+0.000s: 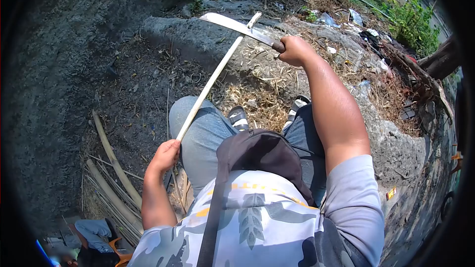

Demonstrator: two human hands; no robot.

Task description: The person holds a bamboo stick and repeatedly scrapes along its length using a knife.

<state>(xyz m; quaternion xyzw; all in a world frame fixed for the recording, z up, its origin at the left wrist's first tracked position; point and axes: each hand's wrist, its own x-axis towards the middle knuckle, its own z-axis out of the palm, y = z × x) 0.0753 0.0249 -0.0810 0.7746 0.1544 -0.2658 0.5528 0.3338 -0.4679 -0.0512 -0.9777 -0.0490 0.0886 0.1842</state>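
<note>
My left hand [166,156] is closed around the near end of a long, pale, peeled stick [210,83]. The stick slants up and away past my left knee, its far end over a grey rock ledge. In my right hand [295,51] is the dark handle of a machete [225,22], gripped with the fingers wrapped round it. The broad blade points left and crosses the stick a little short of its far tip.
Pale shavings [267,100] litter the ground around my sandals [238,117]. Several longer poles [116,155] lie at my left. A black bag [262,160] rests on my lap. Another person [94,235] is at the lower left. Rubbish and a tree trunk [440,59] are at the right.
</note>
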